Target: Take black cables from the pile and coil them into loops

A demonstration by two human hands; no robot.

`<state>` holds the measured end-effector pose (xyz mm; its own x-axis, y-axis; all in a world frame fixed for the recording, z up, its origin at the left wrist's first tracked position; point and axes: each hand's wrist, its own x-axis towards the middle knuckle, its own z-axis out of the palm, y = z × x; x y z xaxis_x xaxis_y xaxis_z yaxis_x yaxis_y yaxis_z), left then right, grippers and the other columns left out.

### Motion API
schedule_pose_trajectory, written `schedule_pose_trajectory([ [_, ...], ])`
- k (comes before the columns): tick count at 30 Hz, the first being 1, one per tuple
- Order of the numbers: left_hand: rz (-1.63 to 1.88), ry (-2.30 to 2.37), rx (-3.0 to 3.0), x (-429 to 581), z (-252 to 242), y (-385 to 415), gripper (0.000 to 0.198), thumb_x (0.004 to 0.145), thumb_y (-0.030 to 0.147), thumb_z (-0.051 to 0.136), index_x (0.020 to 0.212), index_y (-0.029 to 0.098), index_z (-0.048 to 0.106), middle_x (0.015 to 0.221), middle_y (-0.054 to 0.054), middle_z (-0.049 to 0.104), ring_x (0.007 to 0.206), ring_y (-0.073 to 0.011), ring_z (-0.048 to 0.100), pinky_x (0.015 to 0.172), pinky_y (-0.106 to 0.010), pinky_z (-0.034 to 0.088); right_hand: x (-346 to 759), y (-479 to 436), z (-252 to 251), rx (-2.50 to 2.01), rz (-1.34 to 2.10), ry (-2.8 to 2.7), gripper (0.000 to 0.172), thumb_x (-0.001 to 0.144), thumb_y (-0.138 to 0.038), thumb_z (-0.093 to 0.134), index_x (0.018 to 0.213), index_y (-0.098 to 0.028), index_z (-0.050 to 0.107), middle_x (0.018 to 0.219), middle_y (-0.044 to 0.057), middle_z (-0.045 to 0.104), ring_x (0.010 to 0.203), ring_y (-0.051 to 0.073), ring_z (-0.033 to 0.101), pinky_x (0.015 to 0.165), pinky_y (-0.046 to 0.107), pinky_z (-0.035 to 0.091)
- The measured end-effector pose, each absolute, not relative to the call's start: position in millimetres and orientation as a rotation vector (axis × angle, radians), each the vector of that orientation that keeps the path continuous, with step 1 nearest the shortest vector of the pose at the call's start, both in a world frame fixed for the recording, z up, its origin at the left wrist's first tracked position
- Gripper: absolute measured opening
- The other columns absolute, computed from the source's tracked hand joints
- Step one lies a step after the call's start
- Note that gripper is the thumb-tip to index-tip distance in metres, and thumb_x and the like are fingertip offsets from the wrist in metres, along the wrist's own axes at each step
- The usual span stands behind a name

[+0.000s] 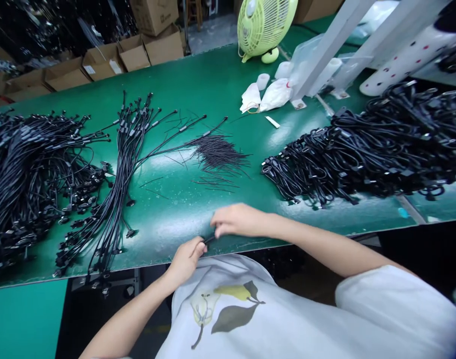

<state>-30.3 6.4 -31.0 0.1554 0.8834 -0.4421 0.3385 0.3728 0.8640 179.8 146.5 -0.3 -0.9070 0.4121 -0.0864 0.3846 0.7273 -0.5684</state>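
My left hand (187, 258) is closed around a black cable (210, 239) at the table's front edge, close to my shirt. Just right of it, my right hand (238, 220) has its fingers pinched together at the cable's other side; what sits between those fingertips is too small to make out. Beyond my hands lies a heap of thin black ties (220, 153), with several strewn loose around it. To the left, a bundle of long black cables (125, 149) stretches across the table, a couple of them reaching toward the ties.
At far left is a large pile of loose cables (22, 154). Coiled, bundled cables (362, 149) are heaped on the right. A green fan (265, 25), white plastic bags (276, 94) and a grey post (327, 47) stand at the back. Cardboard boxes (103, 61) line the far edge.
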Motion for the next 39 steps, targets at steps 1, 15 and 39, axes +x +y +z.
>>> schedule_pose_trajectory([
  [1, 0.654, 1.418, 1.069, -29, -32, 8, 0.045, 0.089, 0.061, 0.044, 0.077, 0.019, 0.054, 0.061, 0.004, 0.043, 0.055, -0.0113, 0.037, 0.053, -0.024, 0.028, 188, 164, -1, -0.914, 0.868, -2.722, 0.031, 0.099, -0.038, 0.044, 0.096, -0.019, 0.068, 0.099, 0.006, 0.070, 0.089, 0.017, 0.064, 0.072, 0.025, 0.043],
  [15, 1.242, 1.120, 0.552, -7, 5, 43, 0.042, 0.076, 0.053, 0.070, 0.078, 0.015, 0.052, 0.059, 0.007, 0.034, 0.048, -0.0035, 0.026, 0.045, -0.017, 0.023, 199, 217, -15, -1.799, 0.343, -2.121, 0.019, 0.088, -0.023, 0.046, 0.097, -0.016, 0.061, 0.108, 0.016, 0.061, 0.094, 0.025, 0.058, 0.077, 0.033, 0.042],
  [39, 0.996, 1.184, 0.572, -26, -26, 44, 0.027, 0.066, 0.035, 0.074, 0.069, 0.016, 0.055, 0.054, 0.008, 0.037, 0.051, -0.0062, 0.028, 0.047, -0.019, 0.020, 128, 127, 27, 0.242, -0.595, -2.849, 0.029, 0.092, -0.009, 0.039, 0.089, -0.013, 0.067, 0.090, 0.010, 0.064, 0.083, 0.022, 0.056, 0.078, 0.036, 0.042],
])
